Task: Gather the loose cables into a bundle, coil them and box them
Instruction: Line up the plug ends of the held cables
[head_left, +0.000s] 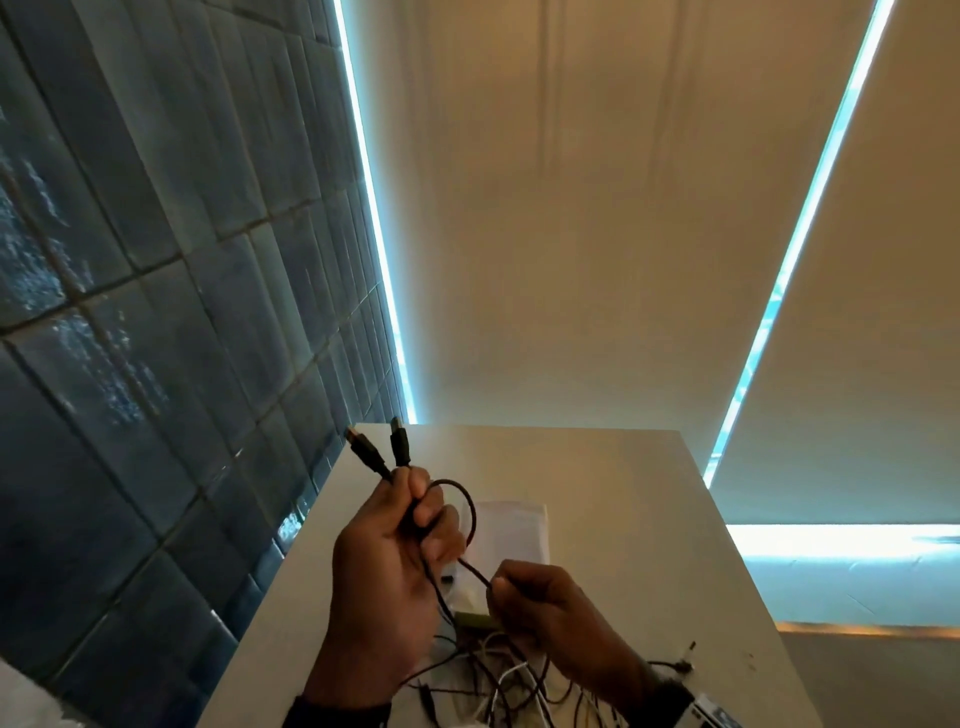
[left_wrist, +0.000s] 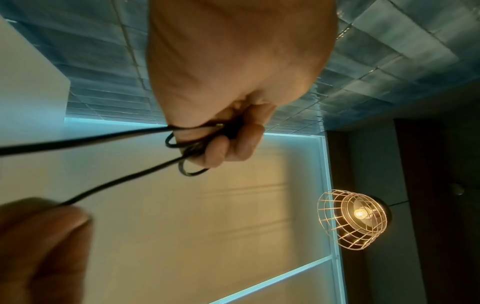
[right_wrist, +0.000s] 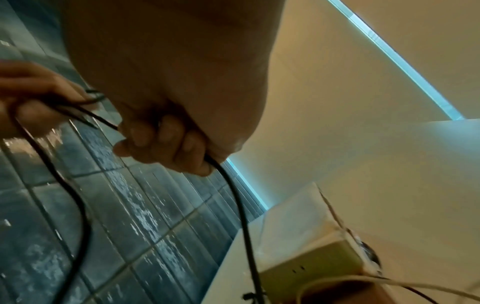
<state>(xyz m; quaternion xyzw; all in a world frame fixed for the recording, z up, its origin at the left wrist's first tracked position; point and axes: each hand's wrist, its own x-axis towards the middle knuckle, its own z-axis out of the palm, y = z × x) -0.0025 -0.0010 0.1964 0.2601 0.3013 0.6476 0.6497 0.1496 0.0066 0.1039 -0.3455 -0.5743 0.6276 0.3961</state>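
My left hand (head_left: 410, 519) grips a black cable (head_left: 470, 512) raised above the table; its two plugs (head_left: 382, 449) stick up out of the fist and a small loop curls to the right. In the left wrist view the fingers (left_wrist: 228, 142) curl round several strands. My right hand (head_left: 524, 587) holds the same cable lower down; the right wrist view shows the fingers (right_wrist: 166, 142) curled round it, the cable (right_wrist: 241, 205) hanging below. A tangle of loose black and white cables (head_left: 498, 680) lies on the table under both hands. A white box (head_left: 514, 535) sits just behind the hands.
The white table (head_left: 649, 519) runs up against a dark blue tiled wall (head_left: 156, 312) on the left. Small black plugs (head_left: 685, 662) lie near the right edge. Blinds with lit gaps hang behind. A wire-cage lamp (left_wrist: 353, 218) glows in the left wrist view.
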